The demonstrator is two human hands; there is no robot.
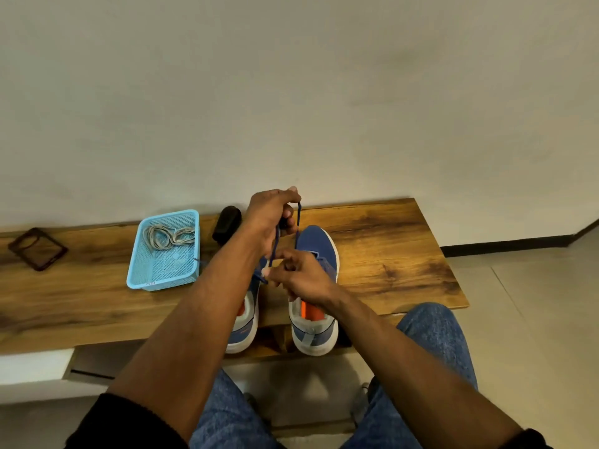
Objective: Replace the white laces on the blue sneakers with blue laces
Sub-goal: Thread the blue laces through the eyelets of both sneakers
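You're working the blue lace [298,222] right now, and it's behaving like every lace does: light, limp, no stiffness of its own, so it's only going where your fingers are taking it, and the sensible place to be pinching it is near the tip, where it's firmest. Your left hand [270,215] is reaching far over the shoes, raised above the table [389,254], fingers curled and gripping the lace up high so both strands are hanging down taut. Your right hand [299,277] is sitting lower and nearer, over the eyelet area of the right sneaker [316,251], fingers bunched and pinching the lace down there, probably at an eyelet, though your knuckles are hiding the exact spot. The left sneaker [243,325] is lying just beside it, mostly under your left forearm, so how far it's laced I can't tell. Over to the left, the white laces [168,236] are lying coiled in the light blue basket [162,280], well apart from the shoes. A dark object [227,223] is sitting at the far edge behind your left wrist.
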